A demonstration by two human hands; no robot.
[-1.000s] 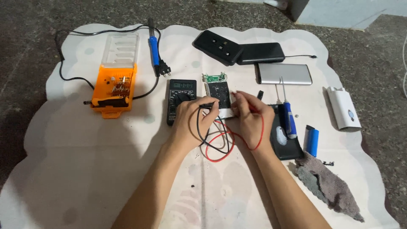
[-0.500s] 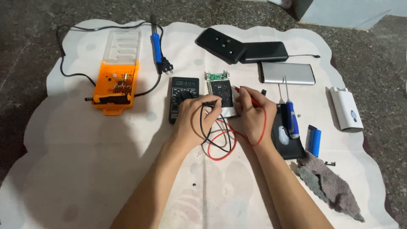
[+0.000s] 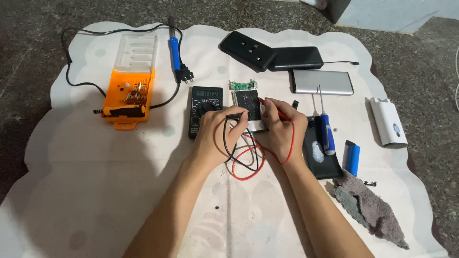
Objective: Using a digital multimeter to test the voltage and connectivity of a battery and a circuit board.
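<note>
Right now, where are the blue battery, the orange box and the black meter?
blue battery (image 3: 352, 158), head view, middle of its body.
orange box (image 3: 127, 98), head view, orange lower half.
black meter (image 3: 204, 93), head view, its display.

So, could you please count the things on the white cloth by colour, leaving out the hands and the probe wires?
Black: 4, the multimeter, two power banks, flat case
Blue: 3, soldering iron, screwdriver, battery cell
Orange: 1, bit box
Silver: 1, metal case
White: 1, shell
Grey: 1, rag
Total: 11

My little home repair corner — I'm on a rough stone floor (image 3: 38, 14) with a white mat (image 3: 95, 191), soldering iron (image 3: 174, 48) far left, multimeter (image 3: 204, 102), orange bit case (image 3: 130, 91) — no bench.
</note>
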